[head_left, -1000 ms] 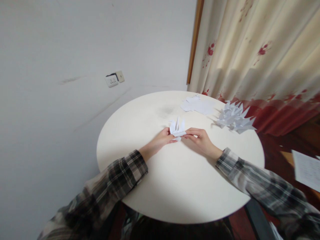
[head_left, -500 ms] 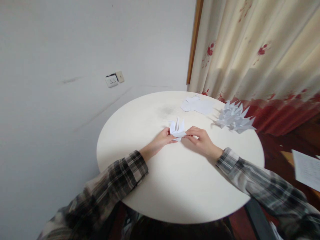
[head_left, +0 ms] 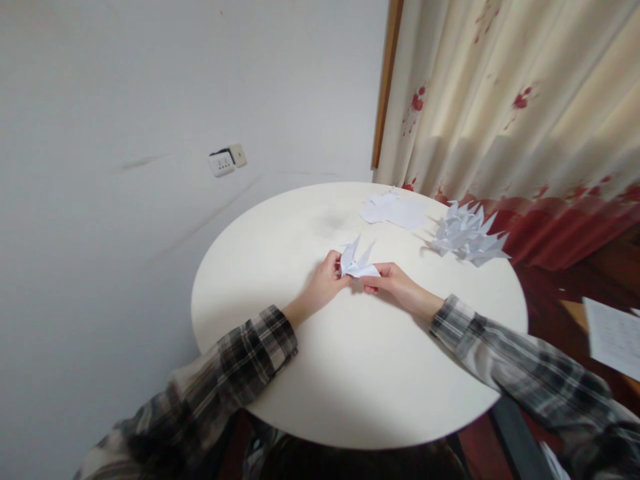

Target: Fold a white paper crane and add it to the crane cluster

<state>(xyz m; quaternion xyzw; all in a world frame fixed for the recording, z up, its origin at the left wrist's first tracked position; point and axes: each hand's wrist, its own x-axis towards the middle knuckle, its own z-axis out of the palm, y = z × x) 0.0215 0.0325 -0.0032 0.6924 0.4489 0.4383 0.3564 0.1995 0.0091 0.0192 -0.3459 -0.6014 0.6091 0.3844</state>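
**Two hands, one folded paper figure held just above the tabletop**

Two pinches hold the folded paper figure [head_left: 356, 263] near the centre of the frame, lifted slightly off the round white tabletop [head_left: 360, 373]. The left hand [head_left: 325, 283] grips its left end between thumb and fingertips. The right hand [head_left: 393, 280] grips the flat flap at its right end in the same way. Both hands are closed on the paper.

The figure's long axis runs roughly left to right across the frame, from one pinch to the other. Two narrow points rise from its body and lean toward the upper right.

As a judgement, the shaping in hand goes best with light grips kept close to the creases and an even pull from both sides, so the thin points neither tear nor bend.

To the upper right, well apart, lies a heap of folded figures [head_left: 467, 235], with some flat sheets [head_left: 395, 210] to its left. A flowered curtain [head_left: 500, 100] hangs behind them, and a wall socket [head_left: 223, 160] sits at the upper left.
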